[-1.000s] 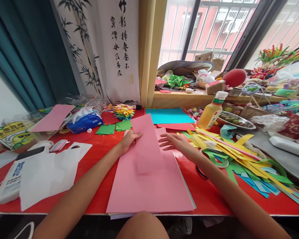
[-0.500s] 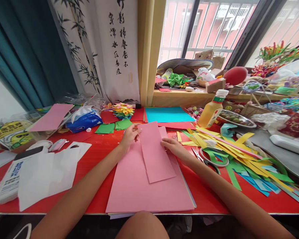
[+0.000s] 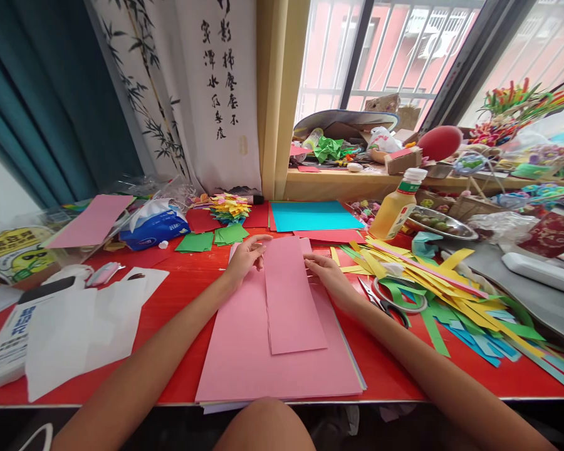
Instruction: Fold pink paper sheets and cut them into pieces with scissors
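A long pink paper strip lies on top of a larger stack of pink sheets on the red table. My left hand pinches the strip's far left edge with bent fingers. My right hand grips its far right edge, fingers curled on the paper. Both hands hold the strip near its top end, and the strip runs toward me between my forearms.
Scissors lie right of my right hand, beside a heap of yellow, green and blue paper strips. A juice bottle, turquoise sheet, green squares, tissue pack and white papers surround the work area.
The pink strip, lifted and tilted a second ago, now lies flat and straighter on the stack. My right hand has closed onto its right edge; my left hand stays at the left edge.
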Available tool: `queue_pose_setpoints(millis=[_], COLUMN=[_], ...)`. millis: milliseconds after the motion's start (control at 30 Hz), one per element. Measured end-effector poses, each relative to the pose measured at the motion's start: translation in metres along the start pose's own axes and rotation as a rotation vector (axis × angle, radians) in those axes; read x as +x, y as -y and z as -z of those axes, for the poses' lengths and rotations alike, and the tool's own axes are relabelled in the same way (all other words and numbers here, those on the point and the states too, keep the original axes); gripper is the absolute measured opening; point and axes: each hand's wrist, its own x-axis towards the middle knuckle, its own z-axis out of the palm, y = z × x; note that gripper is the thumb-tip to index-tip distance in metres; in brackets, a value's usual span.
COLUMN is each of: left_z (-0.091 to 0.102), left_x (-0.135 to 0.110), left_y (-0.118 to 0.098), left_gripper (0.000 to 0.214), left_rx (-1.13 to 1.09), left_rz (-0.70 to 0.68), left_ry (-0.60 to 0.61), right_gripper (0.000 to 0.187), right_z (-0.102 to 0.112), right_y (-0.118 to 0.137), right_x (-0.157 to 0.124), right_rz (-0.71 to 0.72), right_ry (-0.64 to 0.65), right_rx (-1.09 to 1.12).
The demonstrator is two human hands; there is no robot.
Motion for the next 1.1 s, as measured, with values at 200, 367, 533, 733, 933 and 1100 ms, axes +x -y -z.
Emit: queue_pose_setpoints(millis=[200, 367, 533, 733, 933, 1100], left_z=[-0.0015, -0.0013, -0.0009, -0.0007, -0.0013, -0.0011], left_x=[-0.0015, -0.0019, -0.003, -0.0031, -0.002, -0.0024], left_y=[0.0013, 0.0001, -0.0006, 0.0004, 0.0031, 0.0034], left_gripper=[0.033, 0.032, 0.032, 0.03, 0.032, 0.03], left_rx=[-0.007, -0.017, -0.021, -0.016, -0.013, 0.007], left_rz=[0.012, 0.006, 0.003, -0.013, -0.02, -0.024], left_ry=[0.06, 0.086, 0.097, 0.127, 0.135, 0.127], right_gripper=[0.03, 0.03, 0.026, 0.018, 0.018, 0.022], right_z=[0.003, 0.005, 0.005, 0.0056, 0.0072, 0.0061], right_y=[-0.0049, -0.007, -0.0073, -0.0069, -0.0078, -0.0064], right_x=[0.0022, 0.0036, 0.0038, 0.0045, 0.0059, 0.0055], right_rz=[0.01, -0.007, -0.017, -0.065, -0.072, -0.074], right_ry=[0.001, -0.01, 0.001, -0.011, -0.012, -0.02], right_rx=[0.055, 0.076, 0.134, 0.204, 0.219, 0.22])
